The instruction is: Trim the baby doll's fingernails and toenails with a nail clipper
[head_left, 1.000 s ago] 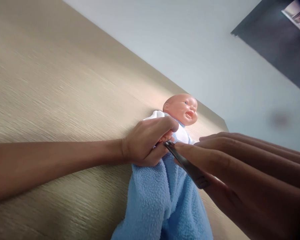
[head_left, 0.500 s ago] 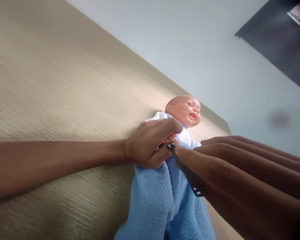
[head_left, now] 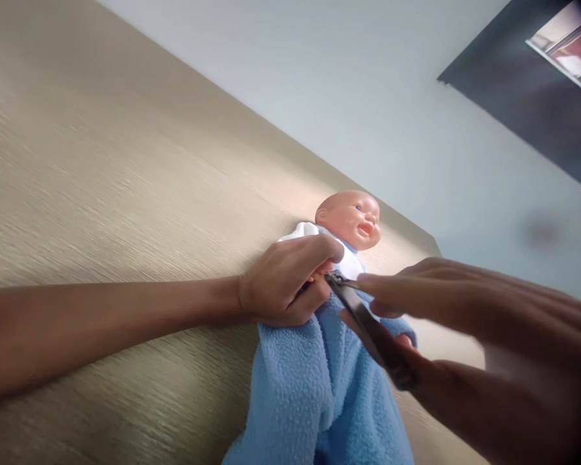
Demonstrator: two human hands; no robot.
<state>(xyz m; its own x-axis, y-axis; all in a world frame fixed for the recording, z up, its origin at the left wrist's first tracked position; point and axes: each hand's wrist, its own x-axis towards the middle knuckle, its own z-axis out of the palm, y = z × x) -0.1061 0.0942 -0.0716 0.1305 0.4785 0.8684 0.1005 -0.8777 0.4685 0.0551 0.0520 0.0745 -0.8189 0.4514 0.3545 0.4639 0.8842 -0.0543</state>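
Observation:
A baby doll in a blue fleece outfit with white at the chest and shoulder lies on its back. My left hand is closed around the doll's small hand, whose fingers show only in part between my thumb and forefinger. Between the thumb and fingers of my right hand is a metal nail clipper. Its jaw end touches or nearly touches the doll's fingers; I cannot tell which. The clipper's lever stands apart from its body under my fingertip. Beside the clipper, the doll's other hand peeks out of its sleeve.
The doll rests on a light wood-grain table, whose far edge runs diagonally behind the head. Beyond it is a pale wall. A dark panel with a bright, colourful patch fills the upper right.
My right hand has tilted and spread from the clipper, so its lever now stands raised. The doll's other hand has come into view. My left hand keeps its hold.

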